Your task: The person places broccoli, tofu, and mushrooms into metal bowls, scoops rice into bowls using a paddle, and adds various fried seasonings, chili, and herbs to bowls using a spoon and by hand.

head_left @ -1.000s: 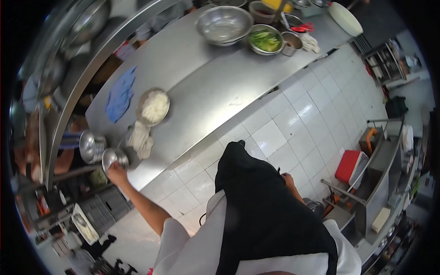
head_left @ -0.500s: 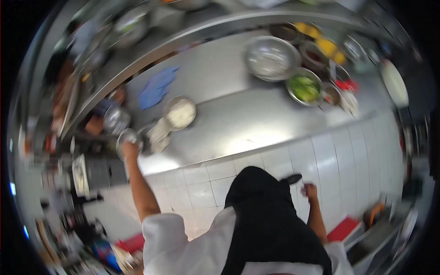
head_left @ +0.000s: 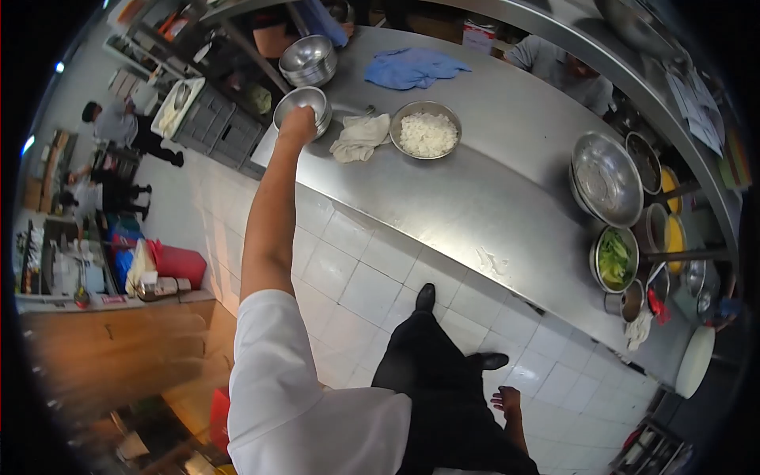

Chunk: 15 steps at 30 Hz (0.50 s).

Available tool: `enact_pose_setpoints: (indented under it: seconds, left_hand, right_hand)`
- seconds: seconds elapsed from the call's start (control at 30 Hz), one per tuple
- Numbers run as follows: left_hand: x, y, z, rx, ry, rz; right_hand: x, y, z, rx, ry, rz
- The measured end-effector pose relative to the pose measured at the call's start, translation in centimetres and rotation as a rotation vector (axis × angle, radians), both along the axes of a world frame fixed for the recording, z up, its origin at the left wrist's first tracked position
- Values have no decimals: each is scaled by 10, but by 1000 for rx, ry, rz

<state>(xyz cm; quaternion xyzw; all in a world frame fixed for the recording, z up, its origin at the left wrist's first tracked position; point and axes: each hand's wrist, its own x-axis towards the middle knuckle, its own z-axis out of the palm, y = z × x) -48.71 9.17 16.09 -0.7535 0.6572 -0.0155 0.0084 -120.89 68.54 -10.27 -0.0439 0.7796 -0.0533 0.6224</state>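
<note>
Left hand (head_left: 299, 123) and the small round silver metal bowl (head_left: 304, 98) under it stand higher and further right in the frame than before, as the whole view has turned; the two bowls of white and green food have also shifted rightward. By size, the long brushed-steel desk (head_left: 443, 202) comes first, running from upper left to lower right. On it, right of frame, stands a wide silver metal mixing bowl (head_left: 606, 178), with a second rim visible beneath. A stack of silver metal bowls (head_left: 309, 75) is at upper left, just beyond the small bowl at the desk's left end. At upper centre lies a crumpled blue cloth (head_left: 416, 69); below it, a round metal bowl of white rice (head_left: 420, 108). Right of frame, near the mixing bowl, is a metal bowl of green leaves (head_left: 595, 261). An off-white crumpled cloth (head_left: 360, 138) lies between the rice and the small bowl. Left hand is at the small bowl's rim; whether its grip is closed cannot be told, fingertips being hidden. Right hand (head_left: 507, 399), lower right, has an empty grip, fingers loosely spread.
</note>
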Motion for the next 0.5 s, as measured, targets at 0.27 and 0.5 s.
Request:
enact_pose_setpoints:
  seconds: [0.27,0.5]
  left_hand:
    - [7,4,0,6,-38,-74]
    - [26,-12,41,-780,98,15]
  right_hand:
    - [8,-135,37,-394,40,129]
    - [52,-153,9,-477,71,306]
